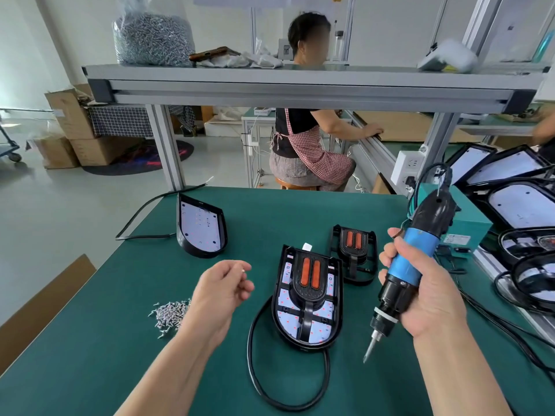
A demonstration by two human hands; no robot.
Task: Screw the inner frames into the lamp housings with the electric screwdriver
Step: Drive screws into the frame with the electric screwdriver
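Note:
A black lamp housing lies on the green mat in front of me, with a black inner frame bearing two orange strips set inside it. My right hand grips the blue and black electric screwdriver to the right of the housing, bit pointing down above the mat. My left hand hovers left of the housing and pinches a small screw between thumb and finger. A loose inner frame lies behind the housing. Another housing without a frame stands at the back left.
A pile of loose screws lies left of my left arm. Black cables loop near the mat's front. Several more housings are stacked at the right. A teal box stands behind the screwdriver. A person sits beyond the bench.

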